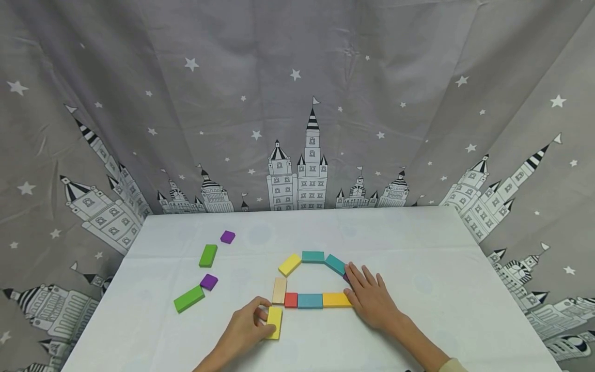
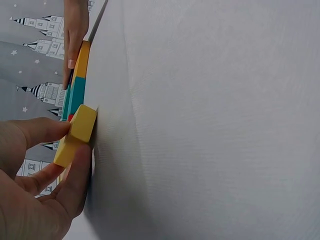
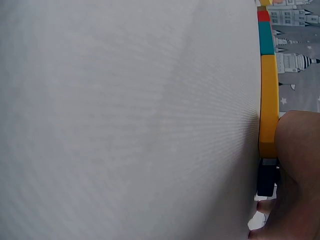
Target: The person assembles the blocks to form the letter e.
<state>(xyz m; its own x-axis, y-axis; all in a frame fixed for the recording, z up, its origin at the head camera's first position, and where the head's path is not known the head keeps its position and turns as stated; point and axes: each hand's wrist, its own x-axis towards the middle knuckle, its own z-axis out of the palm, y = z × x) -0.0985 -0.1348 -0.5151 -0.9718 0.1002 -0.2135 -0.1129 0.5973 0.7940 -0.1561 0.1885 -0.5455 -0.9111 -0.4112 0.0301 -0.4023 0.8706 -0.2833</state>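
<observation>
My left hand [image 1: 244, 324] pinches a yellow block [image 1: 276, 320] between thumb and fingers, just below the beige block [image 1: 279, 291]. In the left wrist view that yellow block [image 2: 79, 131] is gripped at its sides. With fingers straight, my right hand [image 1: 373, 302] lies over the right side of a ring of blocks, touching the end of the orange block [image 1: 337, 299]. Under its fingers a purple block [image 1: 346, 278] is mostly hidden; the right wrist view has a dark block [image 3: 266, 177] beneath the hand.
The ring also includes a red block [image 1: 291, 300], a blue block [image 1: 310, 301], two teal blocks [image 1: 313, 257] and another yellow block [image 1: 290, 265]. Off to the left lie two green blocks [image 1: 189, 299] and two small purple blocks [image 1: 209, 282]. A grey castle-print curtain [image 1: 372, 103] hangs behind the white table [image 1: 418, 248].
</observation>
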